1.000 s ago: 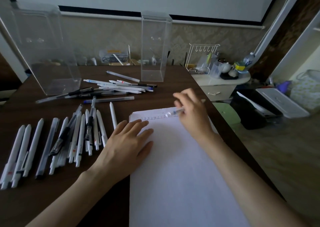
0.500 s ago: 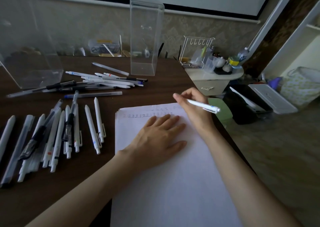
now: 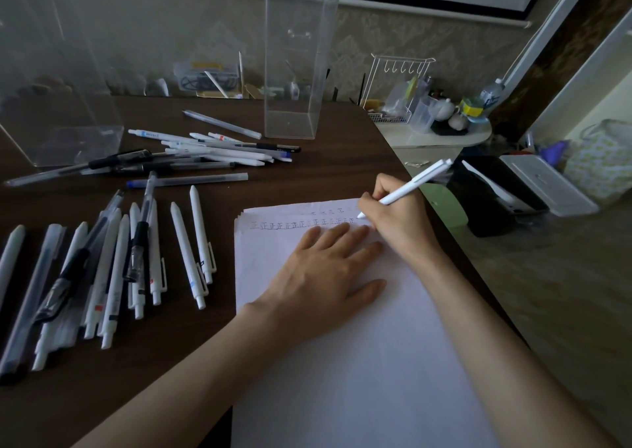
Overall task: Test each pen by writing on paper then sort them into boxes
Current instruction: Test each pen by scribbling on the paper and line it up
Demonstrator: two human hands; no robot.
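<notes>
Atop paper (image 3: pixel 342 362); slim (seemingly plastic) pen (image 3: pixel 407 187)

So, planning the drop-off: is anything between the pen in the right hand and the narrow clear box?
Nothing visible. The white pen in the right hand has its tip on the paper; only bare table lies between it and the narrow clear box. The loose pens lie left of that line.
</notes>
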